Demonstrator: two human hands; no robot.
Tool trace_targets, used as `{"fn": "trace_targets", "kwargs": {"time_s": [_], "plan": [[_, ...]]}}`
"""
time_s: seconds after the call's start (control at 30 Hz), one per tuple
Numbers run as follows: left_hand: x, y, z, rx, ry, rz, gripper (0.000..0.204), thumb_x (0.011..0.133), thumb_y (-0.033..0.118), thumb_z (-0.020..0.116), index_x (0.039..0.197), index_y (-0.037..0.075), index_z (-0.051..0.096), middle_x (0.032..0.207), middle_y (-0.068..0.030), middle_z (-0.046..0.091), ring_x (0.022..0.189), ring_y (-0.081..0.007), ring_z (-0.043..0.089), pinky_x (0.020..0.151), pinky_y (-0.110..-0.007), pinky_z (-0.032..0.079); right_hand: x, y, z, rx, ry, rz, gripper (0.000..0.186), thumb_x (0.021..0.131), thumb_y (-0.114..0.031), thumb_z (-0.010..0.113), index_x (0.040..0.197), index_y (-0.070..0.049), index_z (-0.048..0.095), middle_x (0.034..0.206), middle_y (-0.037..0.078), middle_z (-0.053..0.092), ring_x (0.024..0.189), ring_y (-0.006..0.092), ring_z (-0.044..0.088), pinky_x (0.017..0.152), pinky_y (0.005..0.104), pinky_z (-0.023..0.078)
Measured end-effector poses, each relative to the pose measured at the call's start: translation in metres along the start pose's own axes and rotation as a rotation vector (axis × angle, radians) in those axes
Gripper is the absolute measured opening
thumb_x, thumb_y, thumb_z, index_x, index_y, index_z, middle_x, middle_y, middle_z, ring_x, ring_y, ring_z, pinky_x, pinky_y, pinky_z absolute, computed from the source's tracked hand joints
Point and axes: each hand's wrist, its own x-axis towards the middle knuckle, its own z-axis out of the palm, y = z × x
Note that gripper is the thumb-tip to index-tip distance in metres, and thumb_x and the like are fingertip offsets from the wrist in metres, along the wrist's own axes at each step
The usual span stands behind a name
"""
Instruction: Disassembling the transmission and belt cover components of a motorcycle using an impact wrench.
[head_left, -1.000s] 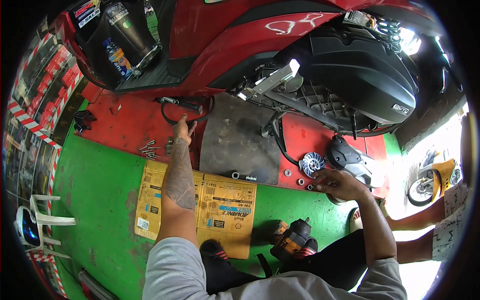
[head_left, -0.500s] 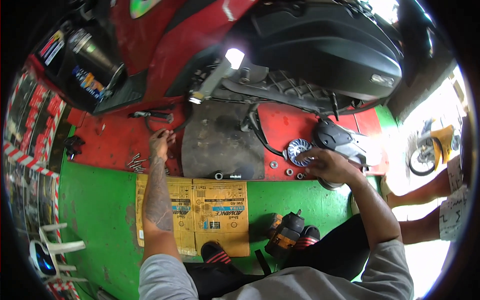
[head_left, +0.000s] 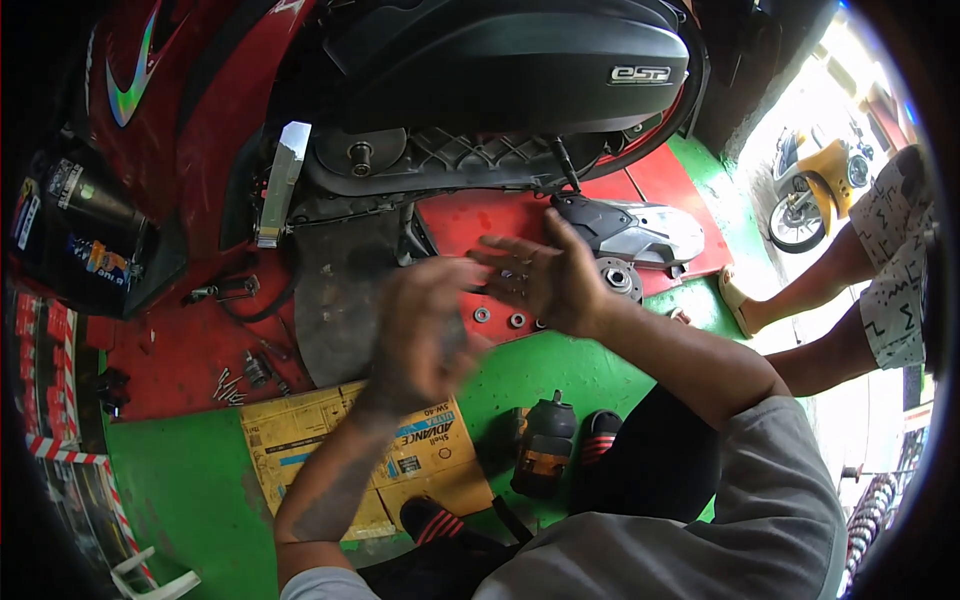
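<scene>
My right hand (head_left: pixel 548 288) is held over the red work platform with its fingers stretched out and apart, and nothing shows in it. Close to its left is my left hand (head_left: pixel 425 330), raised and smeared by motion, so its fingers are unclear. Beyond both hands stands a red and black scooter (head_left: pixel 500 80), its engine side exposed with a round metal plate (head_left: pixel 350 152) around a shaft. Small metal rings (head_left: pixel 482 315) lie just below my right hand. A round metal part with a hub (head_left: pixel 620 279) sits beside my right wrist.
A black and silver cover (head_left: pixel 630 230) rests on the platform (head_left: pixel 470 222). A dark rubber mat (head_left: pixel 335 300), bolts (head_left: pixel 228 388) and a socket (head_left: pixel 256 368) lie leftward. Yellow cardboard (head_left: pixel 300 440) and a dark bottle-shaped container (head_left: pixel 546 440) are near my feet. Another person's legs (head_left: pixel 810 340) stand right.
My left hand has left the hose area and moved right. My right hand has lifted from the finned wheel and moved left, its fingers spreading. The whole view has shifted.
</scene>
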Motion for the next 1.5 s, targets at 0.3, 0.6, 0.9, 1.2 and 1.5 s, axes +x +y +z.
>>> {"fn": "trace_targets", "kwargs": {"time_s": [0.3, 0.6, 0.9, 1.2, 1.5], "plan": [[0.001, -0.036, 0.003, 0.428, -0.068, 0.067, 0.067, 0.087, 0.066, 0.048, 0.142, 0.029, 0.048, 0.154, -0.0142, 0.031, 0.140, -0.0344, 0.031, 0.111, -0.058, 0.023, -0.041, 0.029, 0.062, -0.095, -0.370, 0.044, 0.075, 0.100, -0.058, 0.023, 0.152, -0.004, 0.022, 0.157, 0.012, 0.025, 0.146, 0.0242, 0.023, 0.119, 0.0409, 0.017], [-0.053, -0.087, -0.002, 0.266, -0.057, -0.452, 0.026, 0.088, 0.023, 0.068, 0.087, 0.000, 0.057, 0.108, -0.0108, 0.060, 0.076, -0.0175, 0.063, 0.062, -0.034, 0.048, -0.056, 0.010, 0.045, -1.548, -0.537, 0.026, 0.042, 0.097, -0.032, 0.057, 0.126, -0.002, 0.059, 0.123, 0.014, 0.064, 0.116, 0.0217, 0.060, 0.100, 0.0339, 0.046], [-0.004, -0.101, -0.025, -0.236, 0.208, -0.723, 0.045, 0.095, 0.045, 0.058, 0.074, 0.005, 0.057, 0.055, -0.0004, 0.052, 0.049, -0.0102, 0.054, 0.047, -0.028, 0.039, -0.006, -0.002, 0.028, -1.145, -0.153, -0.206, 0.037, 0.098, -0.018, 0.055, 0.131, -0.002, 0.053, 0.125, 0.009, 0.062, 0.112, 0.0171, 0.059, 0.096, 0.0318, 0.047], [0.066, -0.123, -0.025, -0.669, 0.365, -1.052, 0.047, 0.098, 0.050, 0.045, 0.109, 0.008, 0.063, 0.070, -0.0026, 0.060, 0.054, -0.0106, 0.057, 0.048, -0.025, 0.043, 0.154, -0.042, 0.067, -1.631, 0.172, -1.012, 0.041, 0.094, -0.025, 0.060, 0.126, 0.000, 0.055, 0.119, 0.015, 0.063, 0.108, 0.0220, 0.061, 0.089, 0.0327, 0.048], [0.070, -0.164, -0.007, -0.790, 0.432, -0.911, 0.030, 0.097, 0.037, 0.053, 0.104, 0.011, 0.067, 0.074, 0.0010, 0.063, 0.055, -0.0079, 0.058, 0.046, -0.024, 0.044, 0.188, -0.017, 0.094, -1.188, 0.099, -0.847, 0.034, 0.096, -0.031, 0.055, 0.098, 0.001, 0.063, 0.099, 0.016, 0.064, 0.085, 0.0270, 0.063, 0.080, 0.0385, 0.047]]}}
